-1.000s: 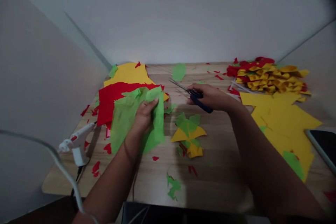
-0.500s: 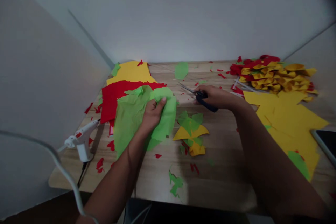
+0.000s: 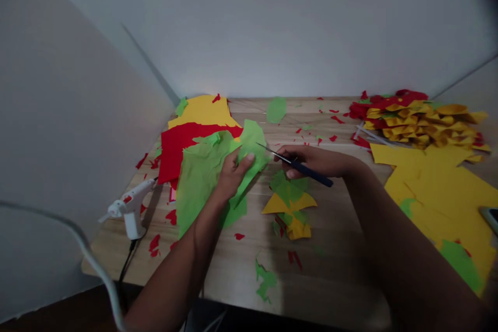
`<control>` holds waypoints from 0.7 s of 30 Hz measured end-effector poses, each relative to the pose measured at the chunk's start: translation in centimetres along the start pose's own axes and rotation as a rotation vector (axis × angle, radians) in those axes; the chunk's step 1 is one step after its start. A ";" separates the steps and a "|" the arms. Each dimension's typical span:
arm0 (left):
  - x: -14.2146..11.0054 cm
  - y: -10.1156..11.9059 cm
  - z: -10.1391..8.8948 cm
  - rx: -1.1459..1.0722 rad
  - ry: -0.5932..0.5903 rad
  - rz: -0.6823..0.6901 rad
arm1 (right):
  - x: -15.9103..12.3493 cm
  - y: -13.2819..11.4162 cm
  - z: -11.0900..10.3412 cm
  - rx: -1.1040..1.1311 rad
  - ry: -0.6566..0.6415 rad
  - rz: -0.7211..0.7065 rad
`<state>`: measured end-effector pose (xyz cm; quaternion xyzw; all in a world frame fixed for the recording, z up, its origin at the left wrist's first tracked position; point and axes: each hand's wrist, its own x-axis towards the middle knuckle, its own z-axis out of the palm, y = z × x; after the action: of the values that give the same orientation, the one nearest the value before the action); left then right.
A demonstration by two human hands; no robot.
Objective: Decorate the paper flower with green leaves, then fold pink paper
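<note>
My left hand (image 3: 233, 174) grips a fold of green paper (image 3: 202, 176) and lifts its right edge off the wooden table (image 3: 342, 264). My right hand (image 3: 315, 160) is closed on dark-handled scissors (image 3: 299, 164), whose blade tips point left and touch the raised green edge. Below the scissors lies a small piece made of yellow and green paper (image 3: 291, 203). The green sheet rests partly on a red sheet (image 3: 179, 145) and a yellow sheet (image 3: 202, 110).
A white glue gun (image 3: 130, 207) with a cable stands at the table's left edge. Yellow sheets (image 3: 439, 187) lie at the right, behind them a heap of folded yellow and red paper pieces (image 3: 416, 116). Red and green scraps are scattered about. Grey walls enclose the table.
My right hand has brought the scissors from the back of the table leftward to the green paper. My left hand has raised and turned the paper's edge toward the blades.
</note>
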<state>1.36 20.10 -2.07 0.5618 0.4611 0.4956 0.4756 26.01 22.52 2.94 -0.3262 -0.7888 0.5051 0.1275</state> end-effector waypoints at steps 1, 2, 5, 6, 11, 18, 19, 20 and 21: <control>-0.1 0.1 0.0 0.012 -0.012 -0.007 | 0.1 -0.1 0.1 0.026 -0.008 -0.018; -0.1 0.2 0.0 0.034 -0.021 -0.016 | 0.3 -0.2 0.3 0.047 -0.001 -0.036; -0.1 0.5 -0.1 0.097 -0.043 -0.039 | 0.6 -0.1 0.6 0.097 0.054 -0.085; -0.1 0.6 0.0 0.109 -0.045 -0.035 | 0.7 0.0 0.7 0.111 0.068 -0.098; 0.2 0.7 0.1 0.118 0.050 0.020 | 0.9 0.4 0.8 0.131 0.087 -0.093; 1.1 0.8 0.0 0.069 0.210 0.112 | 1.0 0.5 1.0 0.108 0.155 -0.014; 1.1 0.7 0.0 0.072 0.237 0.110 | 1.1 0.4 1.2 0.081 0.171 -0.021; 1.2 0.7 -0.1 0.075 0.256 0.111 | 1.1 0.4 1.3 0.059 0.186 -0.029; 1.2 0.6 -0.2 0.079 0.264 0.113 | 1.2 0.3 1.4 0.043 0.200 -0.029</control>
<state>1.34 21.24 -1.29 0.5349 0.5067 0.5725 0.3596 24.44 22.39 1.90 -0.3605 -0.7657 0.4851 0.2200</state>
